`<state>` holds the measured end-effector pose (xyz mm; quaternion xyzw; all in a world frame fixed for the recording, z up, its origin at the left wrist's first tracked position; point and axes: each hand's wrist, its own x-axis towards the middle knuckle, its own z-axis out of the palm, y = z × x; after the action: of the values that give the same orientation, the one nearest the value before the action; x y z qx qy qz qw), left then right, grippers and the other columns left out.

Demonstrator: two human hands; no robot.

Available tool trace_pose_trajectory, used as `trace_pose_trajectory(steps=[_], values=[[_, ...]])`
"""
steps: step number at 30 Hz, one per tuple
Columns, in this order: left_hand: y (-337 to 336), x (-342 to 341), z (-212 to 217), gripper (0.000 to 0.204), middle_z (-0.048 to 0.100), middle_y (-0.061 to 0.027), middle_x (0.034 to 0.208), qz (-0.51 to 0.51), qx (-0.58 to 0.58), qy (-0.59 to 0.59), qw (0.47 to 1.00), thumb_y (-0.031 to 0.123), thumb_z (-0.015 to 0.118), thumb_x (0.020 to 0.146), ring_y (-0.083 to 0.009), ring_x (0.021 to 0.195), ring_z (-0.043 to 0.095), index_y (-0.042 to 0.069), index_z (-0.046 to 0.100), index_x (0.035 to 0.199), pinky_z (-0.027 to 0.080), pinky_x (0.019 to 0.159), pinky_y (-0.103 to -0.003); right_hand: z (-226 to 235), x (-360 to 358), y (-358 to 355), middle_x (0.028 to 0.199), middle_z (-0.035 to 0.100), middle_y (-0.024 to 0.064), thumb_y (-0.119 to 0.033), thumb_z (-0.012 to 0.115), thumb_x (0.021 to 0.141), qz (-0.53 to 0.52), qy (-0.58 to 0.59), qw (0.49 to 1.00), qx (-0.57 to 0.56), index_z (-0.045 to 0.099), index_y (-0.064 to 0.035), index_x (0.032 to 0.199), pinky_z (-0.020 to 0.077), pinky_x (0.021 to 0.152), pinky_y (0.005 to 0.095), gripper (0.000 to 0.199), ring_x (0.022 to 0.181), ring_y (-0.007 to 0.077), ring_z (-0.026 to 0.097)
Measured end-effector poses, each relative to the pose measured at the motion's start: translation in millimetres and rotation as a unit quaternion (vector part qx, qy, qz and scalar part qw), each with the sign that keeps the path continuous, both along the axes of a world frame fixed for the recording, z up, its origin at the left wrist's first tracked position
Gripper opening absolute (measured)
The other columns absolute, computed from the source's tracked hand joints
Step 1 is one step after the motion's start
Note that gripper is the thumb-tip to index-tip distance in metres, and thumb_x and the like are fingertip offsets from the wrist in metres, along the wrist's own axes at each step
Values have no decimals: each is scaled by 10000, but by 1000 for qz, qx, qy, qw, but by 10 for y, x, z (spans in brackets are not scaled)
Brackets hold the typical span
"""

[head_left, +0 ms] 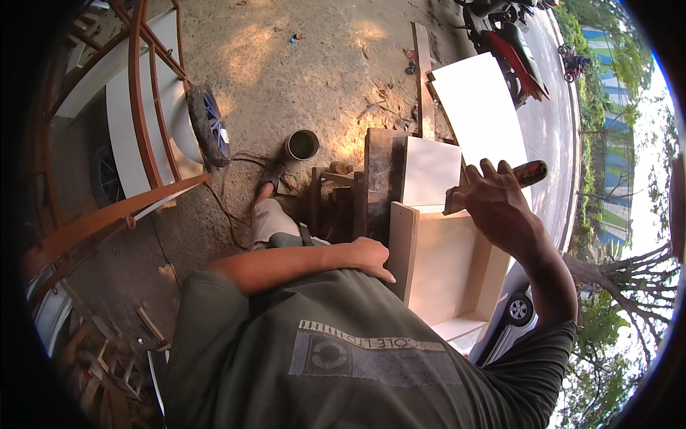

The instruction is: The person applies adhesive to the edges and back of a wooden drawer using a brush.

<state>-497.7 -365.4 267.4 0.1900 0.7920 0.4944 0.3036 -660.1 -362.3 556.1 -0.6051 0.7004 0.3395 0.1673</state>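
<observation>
My right hand (496, 204) is wrapped round a short tool (532, 173) with a thick, round-ended brown handle. Its flat tan end points left, over the top edge of an open wooden drawer-like box (405, 247); the exact kind of tool is unclear. My left hand (370, 259) is curled closed beside the box's left side panel, thumb toward the panel. Whatever is inside those fingers, if anything, stays hidden. Just beyond the box, a pale square board (432, 170) lies against a dark, worn wooden beam (377, 175). A larger white panel (482, 107) slants behind it.
A metal bucket (302, 145) stands on the dirt near my foot, with a cord (227, 187) beside it. At left is a rusty-framed cart (146, 107) with a wheel (207, 121). A red-and-black motorcycle (516, 61) is at the far right; a parked car (516, 311) sits below the box.
</observation>
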Motion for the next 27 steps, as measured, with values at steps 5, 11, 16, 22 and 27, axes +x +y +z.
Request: trace_pose_trajectory(steps=[5,11,16,22,27], values=[[72,-45,255,553,719,-141,780,-78,42,95,991,608,686,858,-356,790,701,59,733,811,538,679,-470,397,322,1107,1053,587,83,70,546,827,-239,-24,962,-133,737,-221,1202,436,905,423,512,1035,271,563],[383,-194,721,328,614,-61,872,-88,148,419,892,378,770,844,-245,924,619,86,622,857,503,796,-392,166,1216,2633,1024,630,80,78,513,876,-463,-92,836,-281,700,-272,1307,483,910,404,586,985,277,594],[884,-151,735,601,629,-94,1061,-145,4,478,866,479,770,819,-262,1094,596,42,608,1198,407,995,-510,38,2173,3352,984,655,122,88,546,875,-598,-77,696,-391,699,-208,1304,511,866,402,544,954,303,625],[1343,-52,407,364,640,-55,880,-222,-69,498,836,392,805,784,-235,956,628,93,654,927,387,970,-519,-30,3080,3712,1031,646,182,63,549,889,-665,7,551,-505,668,-71,1306,502,882,427,453,965,362,631],[1385,-99,491,199,629,-18,792,-199,-23,502,841,251,762,758,-191,852,647,126,613,801,385,924,-475,-2,3723,3698,987,643,164,92,563,886,-674,104,397,-615,665,-41,1302,499,814,331,448,892,284,643]])
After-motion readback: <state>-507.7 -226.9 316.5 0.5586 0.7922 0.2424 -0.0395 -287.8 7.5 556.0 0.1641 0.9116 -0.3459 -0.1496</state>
